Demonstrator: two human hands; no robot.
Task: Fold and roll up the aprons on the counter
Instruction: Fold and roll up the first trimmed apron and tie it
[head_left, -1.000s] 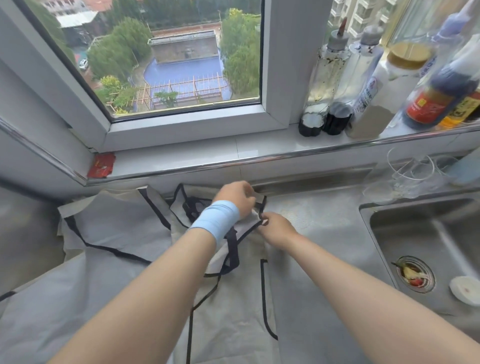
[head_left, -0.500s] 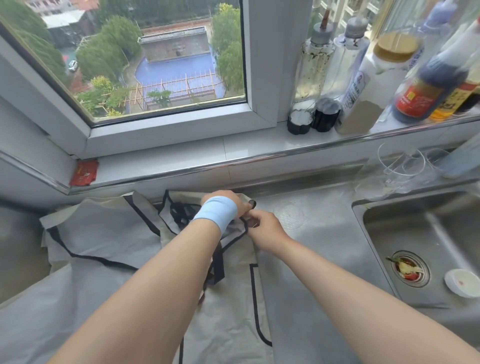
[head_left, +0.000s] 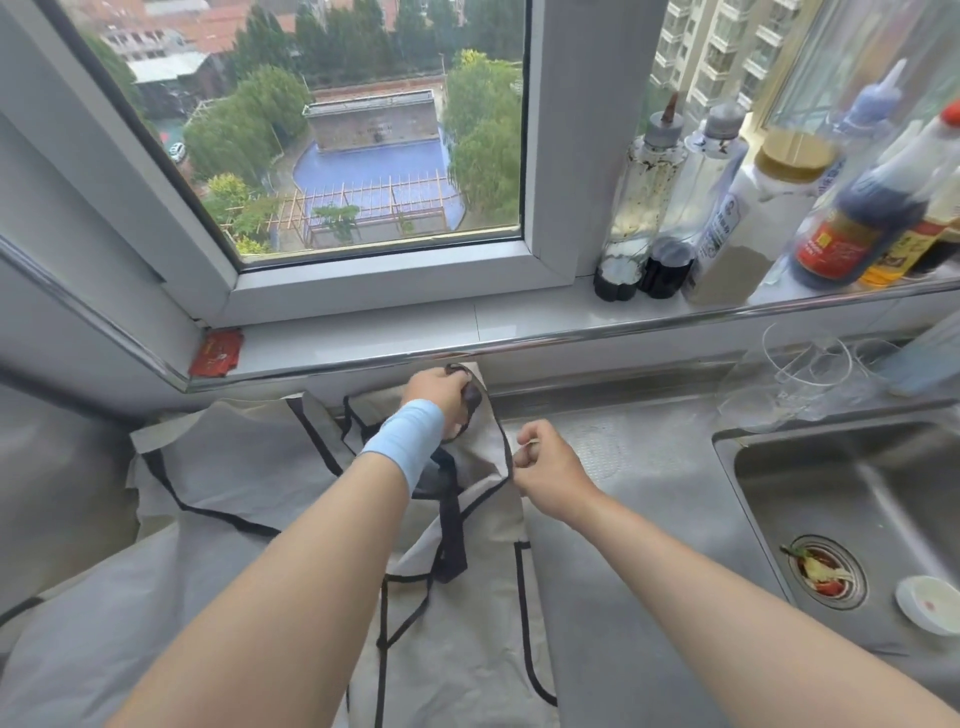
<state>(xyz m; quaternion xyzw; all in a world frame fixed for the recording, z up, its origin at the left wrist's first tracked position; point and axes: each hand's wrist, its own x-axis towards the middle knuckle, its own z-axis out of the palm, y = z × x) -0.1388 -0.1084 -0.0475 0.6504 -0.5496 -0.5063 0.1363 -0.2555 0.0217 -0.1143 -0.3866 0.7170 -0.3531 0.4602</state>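
A grey apron (head_left: 457, 649) with black trim lies spread on the steel counter (head_left: 623, 597). Its bib end is lifted toward the window sill. My left hand (head_left: 436, 395), with a light blue wristband, grips the black neck strap and top edge of the bib near the sill. My right hand (head_left: 540, 462) pinches the black-trimmed right edge of the bib just right of it. A black strap (head_left: 452, 535) hangs down across the bib. More grey apron cloth (head_left: 223, 457) with black trim lies to the left.
A steel sink (head_left: 852, 499) with a food-scrap strainer and a small white dish (head_left: 930, 603) sits at the right. Clear glasses (head_left: 800, 374) stand behind it. Sauce and oil bottles (head_left: 675, 208) line the window sill, and a red packet (head_left: 215, 353) lies at its left.
My left hand has raised the bib's top and strap up toward the sill. My right hand has drawn apart from it, pulling the bib's right edge outward.
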